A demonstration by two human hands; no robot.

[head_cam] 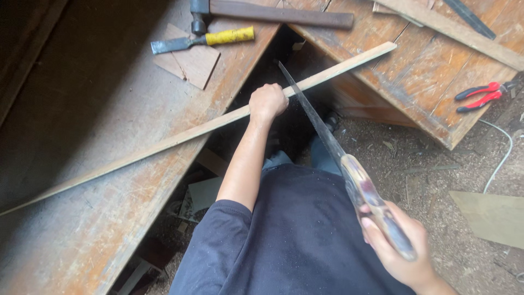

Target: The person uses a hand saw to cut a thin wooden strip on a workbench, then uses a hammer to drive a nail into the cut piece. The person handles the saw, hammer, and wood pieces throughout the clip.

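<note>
While your left hand (pixel 267 102) curls into a closed fist around the long wooden strip (pixel 164 141), you pin that strip where it bridges the gap between the two worn workbenches. Your knuckles face up and the strip runs out from under your grip on both sides: down and to the left across the near workbench (pixel 109 218), up and to the right onto the far workbench (pixel 415 71).

Just to the right of that fist, the handsaw (pixel 322 131) meets the strip, its blade slanting from the cut back toward your body. Your right hand (pixel 396 243) is wrapped shut on the saw's wooden handle, low at the right of the view, well apart from the left hand.

Farther out, a yellow-handled chisel (pixel 204 40) lies on a thin square offcut (pixel 188 60) on the near workbench, with a hammer (pixel 262 12) just beyond it. On the far workbench, red-handled pliers (pixel 483 94) rest near the edge. Sawdust and chips cover the floor (pixel 415 175) beneath, where a pale board (pixel 491 216) lies at the right.
</note>
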